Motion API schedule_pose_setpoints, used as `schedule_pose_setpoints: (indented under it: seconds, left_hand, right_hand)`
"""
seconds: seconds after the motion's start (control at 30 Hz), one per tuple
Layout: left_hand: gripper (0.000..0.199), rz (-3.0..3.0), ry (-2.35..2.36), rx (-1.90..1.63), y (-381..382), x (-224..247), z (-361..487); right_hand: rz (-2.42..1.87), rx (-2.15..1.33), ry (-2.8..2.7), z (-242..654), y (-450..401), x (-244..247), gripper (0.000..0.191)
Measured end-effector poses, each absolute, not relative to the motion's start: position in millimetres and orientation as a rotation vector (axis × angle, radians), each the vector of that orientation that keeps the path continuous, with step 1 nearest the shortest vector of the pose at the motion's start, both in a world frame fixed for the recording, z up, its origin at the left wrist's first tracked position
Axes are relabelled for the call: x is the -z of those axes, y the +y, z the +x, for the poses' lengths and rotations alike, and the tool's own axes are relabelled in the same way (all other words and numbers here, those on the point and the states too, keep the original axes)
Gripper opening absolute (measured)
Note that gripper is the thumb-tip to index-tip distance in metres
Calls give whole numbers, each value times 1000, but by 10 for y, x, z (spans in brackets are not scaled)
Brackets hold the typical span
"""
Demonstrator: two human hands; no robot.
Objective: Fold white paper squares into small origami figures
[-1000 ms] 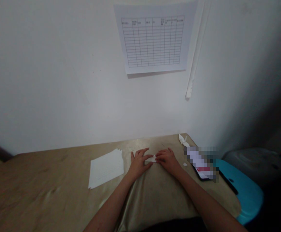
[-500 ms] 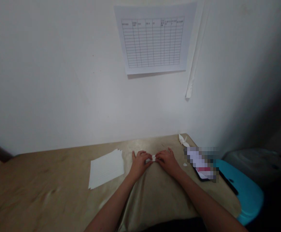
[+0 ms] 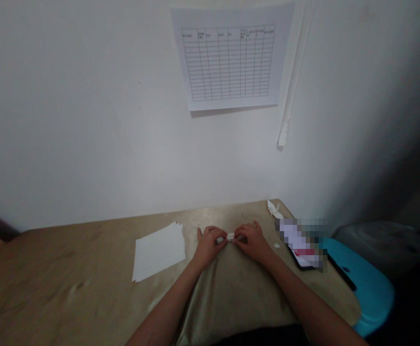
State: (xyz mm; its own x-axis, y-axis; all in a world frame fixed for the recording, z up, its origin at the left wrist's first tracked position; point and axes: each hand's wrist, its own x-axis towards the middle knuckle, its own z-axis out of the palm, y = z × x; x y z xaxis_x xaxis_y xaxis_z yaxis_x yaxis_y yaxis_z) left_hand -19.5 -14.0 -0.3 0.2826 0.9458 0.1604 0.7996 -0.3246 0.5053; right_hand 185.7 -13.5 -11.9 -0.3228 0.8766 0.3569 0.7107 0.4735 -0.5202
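Head view: what's the grip like?

— Left hand (image 3: pixel 210 246) and right hand (image 3: pixel 252 240) each look pinched on one end of a small white paper piece (image 3: pixel 230 237), which sits between them; can't tell if it touches the tabletop (image 3: pixel 72 259).

— What could go wrong?

— Probably a tear if they tug unevenly, or a slip, so little to hold.

— Counts?

— One piece held, one loose scrap (image 3: pixel 276 245) near the right hand, one paper stack (image 3: pixel 159 252) off left (sheets uncountable), one printed chart (image 3: pixel 231 62) up top.
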Motion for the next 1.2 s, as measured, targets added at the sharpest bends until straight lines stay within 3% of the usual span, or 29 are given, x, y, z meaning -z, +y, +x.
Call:
schedule_pose_setpoints:
  seconds: [1.2]
  left_hand:
    - [7, 2121, 1710, -689, -104, 34, -111]
  right_hand:
    - [-1578, -279, -2004, 1750, -107, 160, 9]
